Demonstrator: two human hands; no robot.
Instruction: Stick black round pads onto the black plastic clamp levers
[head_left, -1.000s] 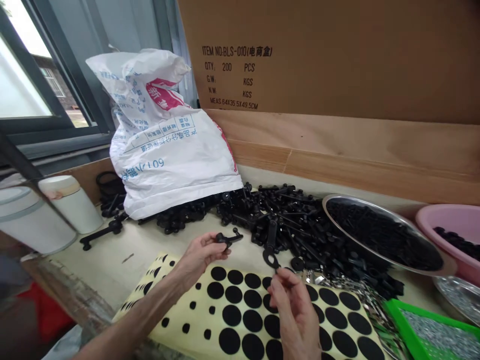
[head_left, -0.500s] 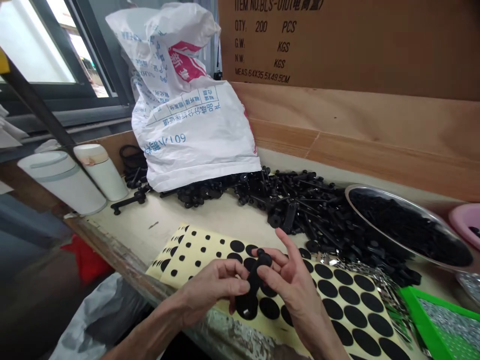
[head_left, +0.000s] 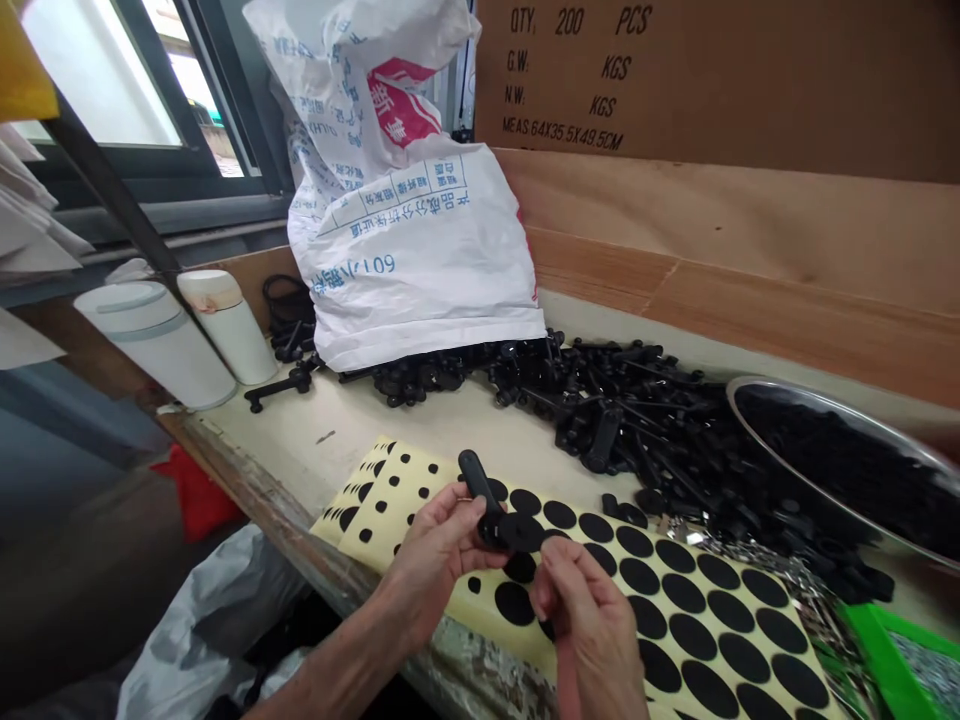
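Head view, looking down at both hands over the worktop [head_left: 300,450]. The left hand [head_left: 442,565] is clamped around a black plastic part [head_left: 487,515], fingers wrapped at its middle, with the part's stem tilted up and away and its round disc end pointing toward the right hand. The right hand [head_left: 585,625] sits just below the disc, thumb and fingers drawn together at its lower edge; whether they actually pinch it is hard to tell. The part is held in the air above a yellow sheet of black round stickers [head_left: 675,560], which lies under both hands, near the worktop's front edge.

Beyond the sheet, a heap of black parts [head_left: 622,420] spreads along the back of the worktop and runs up against a white woven sack [head_left: 405,240] with blue and red print. To the right, a steel bowl [head_left: 817,410] is filled with small black pieces. Tangled silver strips [head_left: 750,555] lie beside the sheet, and a green tray [head_left: 892,660] is at the lower right corner. One loose black part [head_left: 281,388] lies on the left, near two white canisters [head_left: 154,340]. A cardboard carton [head_left: 675,70] stands behind a plywood board [head_left: 720,240].
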